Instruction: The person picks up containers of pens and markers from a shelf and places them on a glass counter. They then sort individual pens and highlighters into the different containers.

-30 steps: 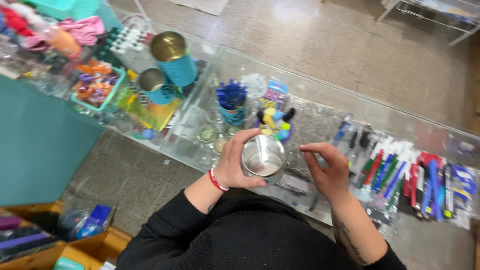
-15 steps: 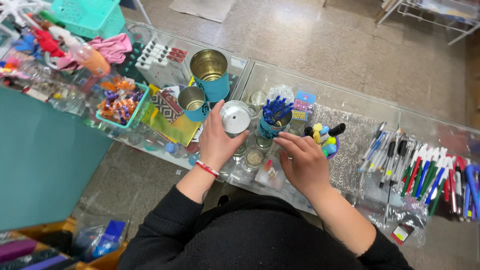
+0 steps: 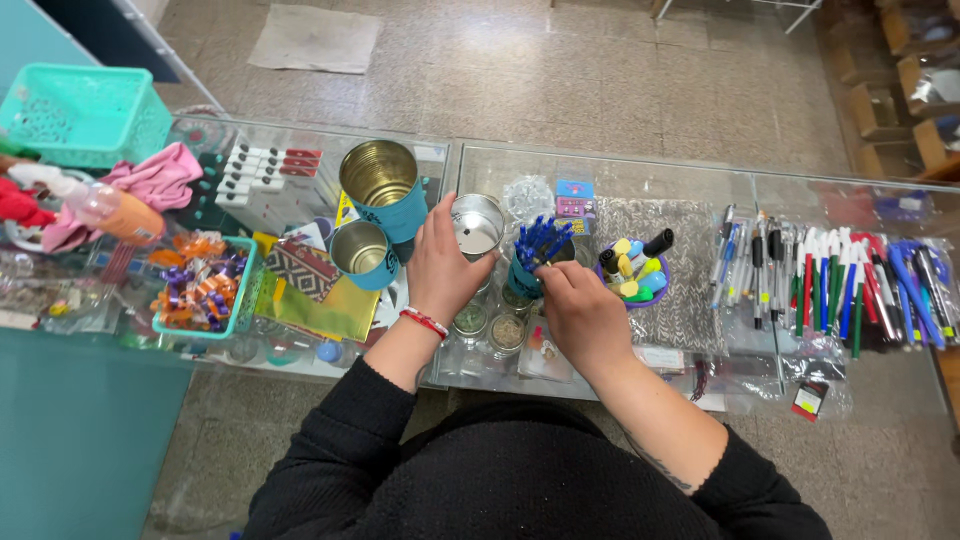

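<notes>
Bare silver tin (image 3: 477, 226) stands on glass counter (image 3: 690, 300), just beside big teal can (image 3: 385, 190). Left hand (image 3: 440, 268) wraps its side. Right hand (image 3: 578, 310) grips blue-pen cup (image 3: 535, 255). Setting-down step, likely; release needs tin steady.

- You see a bright, evenly lit scene with soft, faint shadows.
- Pale glare streaks the glass counter (image 3: 690, 170).
- Straight edges bow at the frame's borders.
- Focus looks sharp throughout.

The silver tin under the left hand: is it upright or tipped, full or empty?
Upright and empty. The silver tin stands mouth-up on the glass counter, its bare shiny bottom visible, with the left hand gripping its side.
</notes>
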